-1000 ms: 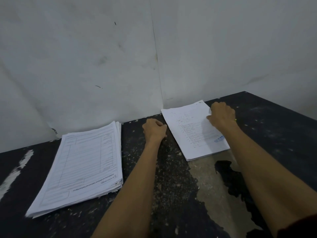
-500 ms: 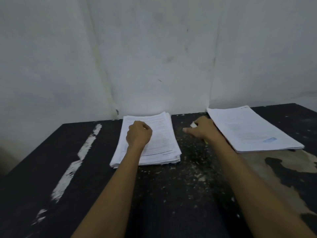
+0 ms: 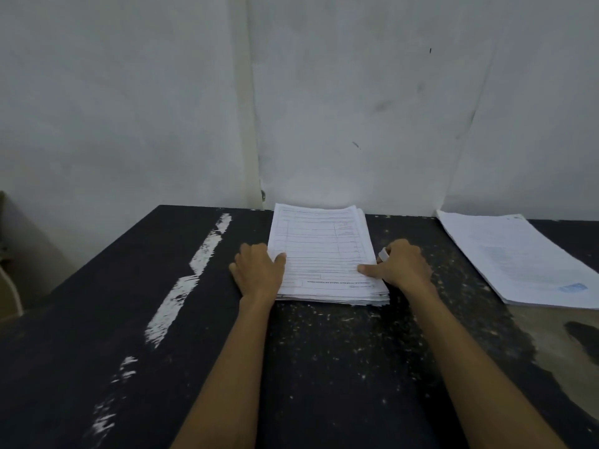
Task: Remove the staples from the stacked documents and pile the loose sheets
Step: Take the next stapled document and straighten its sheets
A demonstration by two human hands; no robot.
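**Stacked documents** (image 3: 324, 251): a thick pile of printed forms, face up. It lies mid-bench with its far edge close against the wall (image 3: 356, 92) and sits between the two hands. The right and near edges are slightly fanned. No staple is visible at this size, so the bound corner cannot be told.

**Left hand** (image 3: 257, 273): lies flat on the bench (image 3: 324, 367) just beside the pile's left edge. The grip is slack, with fingers extended and the thumb resting on the top sheet. It holds nothing.

**Right hand** (image 3: 402, 267): at the pile's right edge, with the thumb laid on the top sheet near the near-right corner. The grip is curled round a small white object (image 3: 384, 254), possibly the staple tool, though it is too small to confirm.

**Second pile** (image 3: 518, 264): white sheets lying flat at the right of the bench, well apart from the stack. This is probably the loose-sheet pile.

**Handling (judgement):** Single sheets are thin, limp and easily creased or torn at a staple. The stack as a whole is weighty and likely to shear sideways if pushed. The top set is best peeled up at a near corner with the thumb while the other palm pins the rest.

**Also present:** a white paint streak (image 3: 191, 270) on the dark bench.
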